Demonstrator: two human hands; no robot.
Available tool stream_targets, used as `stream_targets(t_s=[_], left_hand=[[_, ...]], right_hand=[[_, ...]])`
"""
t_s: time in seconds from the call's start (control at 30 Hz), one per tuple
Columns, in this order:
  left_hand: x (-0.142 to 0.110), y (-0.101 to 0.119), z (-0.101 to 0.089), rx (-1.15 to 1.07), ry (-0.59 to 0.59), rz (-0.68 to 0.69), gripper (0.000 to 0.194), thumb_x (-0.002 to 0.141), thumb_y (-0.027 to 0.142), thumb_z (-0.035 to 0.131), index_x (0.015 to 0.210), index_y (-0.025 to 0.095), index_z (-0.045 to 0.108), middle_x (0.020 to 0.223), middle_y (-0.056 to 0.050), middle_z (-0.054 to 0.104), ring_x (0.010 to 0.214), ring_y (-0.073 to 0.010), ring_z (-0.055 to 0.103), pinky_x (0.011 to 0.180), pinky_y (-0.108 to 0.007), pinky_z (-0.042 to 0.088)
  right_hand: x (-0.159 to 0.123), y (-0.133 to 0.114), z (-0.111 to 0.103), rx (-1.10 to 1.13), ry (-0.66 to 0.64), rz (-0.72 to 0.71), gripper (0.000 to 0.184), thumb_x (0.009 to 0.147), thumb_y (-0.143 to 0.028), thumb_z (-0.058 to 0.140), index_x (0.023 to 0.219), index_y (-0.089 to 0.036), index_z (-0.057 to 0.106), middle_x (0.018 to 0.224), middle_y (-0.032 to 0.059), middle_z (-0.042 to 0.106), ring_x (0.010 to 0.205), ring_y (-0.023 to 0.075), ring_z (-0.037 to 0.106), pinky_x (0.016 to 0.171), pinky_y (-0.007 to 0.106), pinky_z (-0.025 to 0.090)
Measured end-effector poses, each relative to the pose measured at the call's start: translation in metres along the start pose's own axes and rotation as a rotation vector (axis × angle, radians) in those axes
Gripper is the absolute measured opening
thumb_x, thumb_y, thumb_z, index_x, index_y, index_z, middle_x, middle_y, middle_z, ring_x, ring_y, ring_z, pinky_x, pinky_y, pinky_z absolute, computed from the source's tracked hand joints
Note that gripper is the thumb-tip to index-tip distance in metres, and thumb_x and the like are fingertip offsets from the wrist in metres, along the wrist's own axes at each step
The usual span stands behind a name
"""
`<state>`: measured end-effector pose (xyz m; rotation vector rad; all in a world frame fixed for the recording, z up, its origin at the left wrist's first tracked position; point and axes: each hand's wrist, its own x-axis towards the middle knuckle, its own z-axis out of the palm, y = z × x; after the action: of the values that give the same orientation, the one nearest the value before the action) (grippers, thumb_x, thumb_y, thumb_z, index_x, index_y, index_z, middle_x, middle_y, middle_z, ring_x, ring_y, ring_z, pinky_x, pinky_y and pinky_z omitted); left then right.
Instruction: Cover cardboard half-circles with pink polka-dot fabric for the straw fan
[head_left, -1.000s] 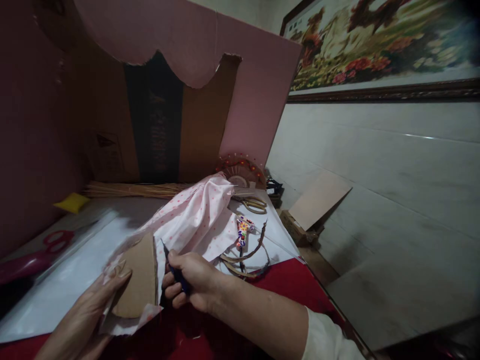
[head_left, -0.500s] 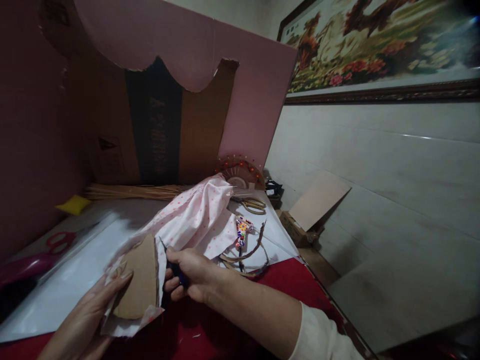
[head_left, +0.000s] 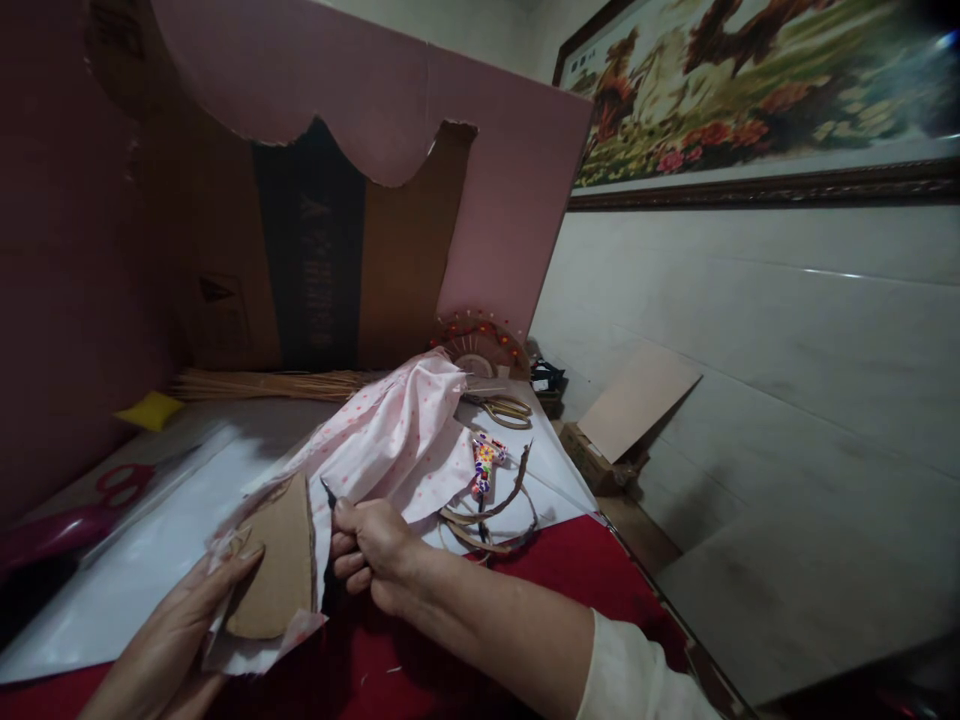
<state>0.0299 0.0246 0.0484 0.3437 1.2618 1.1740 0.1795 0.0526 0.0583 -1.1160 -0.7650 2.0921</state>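
Observation:
My left hand (head_left: 187, 610) grips a piece of brown cardboard (head_left: 274, 570) with its thumb on top. Pink-dotted white fabric (head_left: 386, 430) lies under the cardboard and sticks out around its edges; the rest spreads away over the table. At the cardboard's right side, my right hand (head_left: 375, 545) is closed around small dark scissors (head_left: 328, 492). Their pointed tip shows at the fabric's edge, while the fingers hide most of the handles.
Gold-handled scissors (head_left: 508, 410), a floral-patterned glue gun (head_left: 486, 465) and curled brown strips (head_left: 487, 520) lie to the right. Thin sticks (head_left: 270, 384) rest before a pink-and-brown cardboard box (head_left: 517, 200). Red-handled scissors (head_left: 126, 484) and a yellow pad (head_left: 150, 410) are left.
My right hand has turned and its fingers have drawn together, so the dark blue handle is now mostly hidden. My left hand, cardboard and fabric have hardly moved.

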Motion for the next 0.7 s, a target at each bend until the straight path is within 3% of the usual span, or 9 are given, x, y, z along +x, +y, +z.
stream_targets(t_s=[0.33,0.53,0.7], left_hand=[[0.007,-0.003,-0.013,-0.008,-0.024,0.032,0.095,0.019,0.006,0.088,0.109,0.028,0.068,0.084,-0.005,0.076,0.073,-0.0388,0.072,0.060,-0.052,0.062],[0.015,-0.008,-0.026,0.022,-0.082,0.028,0.096,0.029,0.016,0.094,0.119,0.030,0.065,0.092,-0.006,0.077,0.083,-0.0383,0.073,0.069,-0.049,0.063],[0.012,-0.008,-0.023,-0.004,-0.112,0.046,0.094,0.028,0.008,0.092,0.117,0.027,0.067,0.094,-0.009,0.077,0.086,-0.0414,0.072,0.069,-0.049,0.063]], right_hand=[[-0.009,0.000,-0.007,0.040,-0.130,0.133,0.040,0.105,-0.037,0.030,0.069,-0.019,0.035,0.055,-0.0094,0.031,0.035,0.0032,0.022,0.033,0.011,0.018],[0.003,-0.011,-0.005,0.005,-0.156,0.119,0.042,0.105,-0.033,0.026,0.067,-0.018,0.036,0.054,-0.0092,0.030,0.034,0.0034,0.022,0.032,0.011,0.020],[0.006,-0.013,0.000,-0.010,-0.128,0.055,0.043,0.106,-0.029,0.030,0.064,-0.018,0.035,0.050,-0.0091,0.031,0.034,0.0029,0.022,0.032,0.012,0.017]])
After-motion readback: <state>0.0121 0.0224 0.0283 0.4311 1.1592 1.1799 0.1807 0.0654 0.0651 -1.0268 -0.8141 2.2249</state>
